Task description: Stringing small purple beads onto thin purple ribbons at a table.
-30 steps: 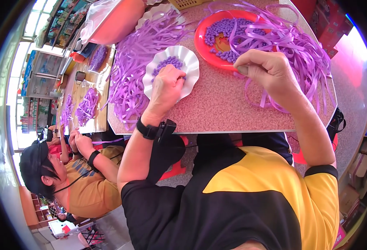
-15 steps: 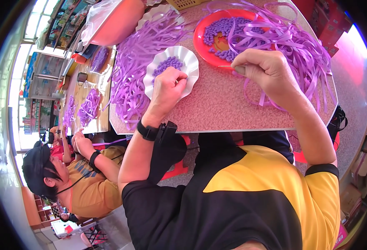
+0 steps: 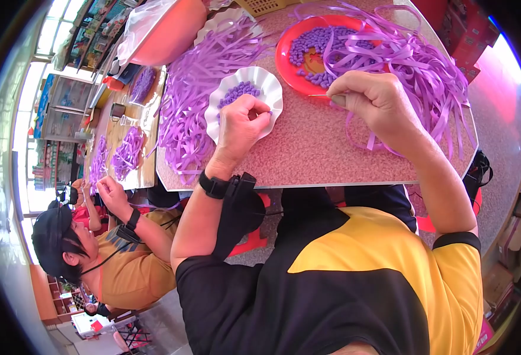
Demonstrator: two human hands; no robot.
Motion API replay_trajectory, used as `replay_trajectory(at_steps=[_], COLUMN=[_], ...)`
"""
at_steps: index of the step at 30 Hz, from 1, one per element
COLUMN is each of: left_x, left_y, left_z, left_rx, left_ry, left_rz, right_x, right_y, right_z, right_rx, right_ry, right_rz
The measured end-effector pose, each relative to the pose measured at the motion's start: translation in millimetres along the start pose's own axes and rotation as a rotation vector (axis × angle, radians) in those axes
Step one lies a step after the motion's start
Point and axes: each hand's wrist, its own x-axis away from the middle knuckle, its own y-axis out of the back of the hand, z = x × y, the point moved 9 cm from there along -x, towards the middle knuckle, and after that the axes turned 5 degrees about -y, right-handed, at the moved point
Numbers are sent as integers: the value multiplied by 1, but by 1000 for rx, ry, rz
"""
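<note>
By white dish (image 3: pixel 272 89) and red plate (image 3: pixel 284 62) of beads (image 3: pixel 238 92), left hand (image 3: pixel 240 126) and right hand (image 3: pixel 374 102) pinch closed.

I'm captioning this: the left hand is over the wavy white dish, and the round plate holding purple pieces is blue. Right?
Not quite: the head view shows the round plate holding purple pieces is red, not blue. The left hand is over the wavy white dish.

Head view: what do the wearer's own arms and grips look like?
The left grip and right grip are ungloved human hands. A black wristband with a boxy black attachment circles the left wrist. The short left sleeve is black; the short right sleeve is yellow with a black cuff.
</note>
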Motion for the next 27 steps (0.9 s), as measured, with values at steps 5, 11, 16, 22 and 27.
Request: replay_trajectory(at_steps=[5, 11, 16, 22, 27], left_x=[-1, -7, -10, -9, -3], left_y=[-5, -9, -12, -16, -27], left_z=[-4, -7, -15, -11, -20], left_rx=[9, -37, -34, 88, 691], left_ry=[-43, -69, -54, 76, 314], left_rz=[6, 11, -5, -35, -38], right_x=[0, 1, 2, 3, 4], right_y=[2, 3, 4, 6, 5], right_z=[-1, 3, 6, 7, 6], right_rx=[-4, 18, 29, 44, 82], right_ry=[2, 28, 60, 62, 84], right_rz=[-13, -21, -35, -36, -50])
